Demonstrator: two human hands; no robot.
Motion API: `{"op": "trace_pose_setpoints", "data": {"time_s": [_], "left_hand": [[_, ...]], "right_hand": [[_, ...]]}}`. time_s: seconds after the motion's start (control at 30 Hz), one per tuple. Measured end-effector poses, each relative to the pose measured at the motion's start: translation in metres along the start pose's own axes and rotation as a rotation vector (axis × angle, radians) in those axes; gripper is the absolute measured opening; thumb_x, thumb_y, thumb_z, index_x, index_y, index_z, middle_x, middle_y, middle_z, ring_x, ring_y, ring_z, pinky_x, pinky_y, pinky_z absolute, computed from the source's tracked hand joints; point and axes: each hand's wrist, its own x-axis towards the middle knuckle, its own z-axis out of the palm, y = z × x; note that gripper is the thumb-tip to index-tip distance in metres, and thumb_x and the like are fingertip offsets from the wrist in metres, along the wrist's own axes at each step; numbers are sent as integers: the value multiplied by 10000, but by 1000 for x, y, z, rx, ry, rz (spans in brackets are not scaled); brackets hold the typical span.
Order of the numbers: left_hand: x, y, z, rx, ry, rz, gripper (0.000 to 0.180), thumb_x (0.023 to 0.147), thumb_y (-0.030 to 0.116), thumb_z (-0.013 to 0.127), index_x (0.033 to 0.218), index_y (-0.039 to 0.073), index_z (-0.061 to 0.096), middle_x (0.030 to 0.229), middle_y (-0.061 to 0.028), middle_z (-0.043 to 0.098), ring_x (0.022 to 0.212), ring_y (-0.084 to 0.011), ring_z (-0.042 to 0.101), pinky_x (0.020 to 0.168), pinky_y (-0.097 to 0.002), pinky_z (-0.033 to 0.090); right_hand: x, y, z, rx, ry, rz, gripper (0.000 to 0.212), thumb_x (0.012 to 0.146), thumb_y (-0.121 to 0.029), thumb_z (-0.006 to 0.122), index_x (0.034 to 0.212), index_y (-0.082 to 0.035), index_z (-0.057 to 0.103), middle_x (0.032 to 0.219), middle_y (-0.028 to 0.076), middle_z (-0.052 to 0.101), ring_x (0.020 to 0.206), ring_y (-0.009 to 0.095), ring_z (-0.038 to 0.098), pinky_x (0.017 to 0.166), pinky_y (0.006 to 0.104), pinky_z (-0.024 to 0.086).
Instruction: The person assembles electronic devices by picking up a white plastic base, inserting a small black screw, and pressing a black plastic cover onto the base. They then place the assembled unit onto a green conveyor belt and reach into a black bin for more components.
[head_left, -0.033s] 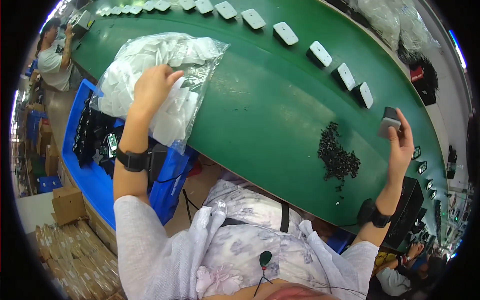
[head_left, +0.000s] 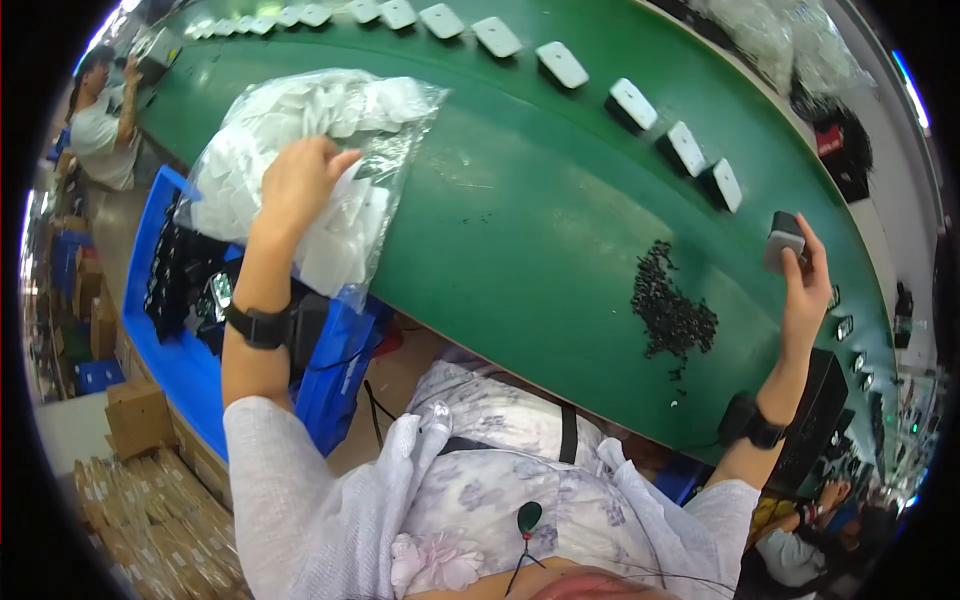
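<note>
Picking step, seemingly: your left grip (head_left: 298, 180) at the clear bag (head_left: 420, 115), hold can't be told; your right grip (head_left: 806, 272) clamped on the grey-black case (head_left: 785, 238) over the surface (head_left: 530, 250). Next calls for steadiness.

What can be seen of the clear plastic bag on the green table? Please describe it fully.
The bag looks like thin, shiny, crinkled, transparent plastic. It lies flat on its side on the left part of the green table, bulging with many thin, whitish, flat pieces. Its near edge appears to reach over the blue bin. The left hand is at its middle; whether the fingers grip anything is hidden.
</note>
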Motion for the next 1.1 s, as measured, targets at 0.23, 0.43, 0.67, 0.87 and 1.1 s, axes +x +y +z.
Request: {"op": "trace_pose_setpoints", "data": {"time_s": [0.23,0.43,0.67,0.87,1.1], "left_hand": [[-12,-11,17,295,89,146,248,769,242,699,888,32,644,920,-155,605,899,-346,581,756,-427,475],[2,-19,22,452,46,115,170,840,177,569,869,27,643,853,-166,623,835,-360,606,729,-443,479],[-6,2,0,510,190,336,171,834,198,637,799,41,696,856,-99,605,807,-301,543,720,-410,453],[-1,18,-4,143,349,277,142,877,145,608,913,21,665,894,-107,612,837,-281,557,727,-383,445],[-27,110,-5,-508,265,481,82,877,8,602,955,-18,598,925,-75,612,761,-156,587,668,-281,467]], "right_hand": [[41,106,-60,-151,-7,216,309,853,-97,641,1142,-7,578,1036,57,613,961,143,576,847,279,467],[67,116,-48,-77,-243,345,313,860,-135,640,1151,-28,596,1051,35,628,960,125,571,853,259,449],[91,133,-47,-138,-369,357,349,867,-252,640,1174,-86,631,1083,31,637,996,145,562,904,284,426],[61,95,-39,-441,79,150,221,859,-211,645,999,-39,650,922,49,639,849,138,580,773,274,473],[-50,30,18,-591,-231,-44,179,779,-170,706,880,-54,614,829,87,577,753,257,594,686,357,484]]}}
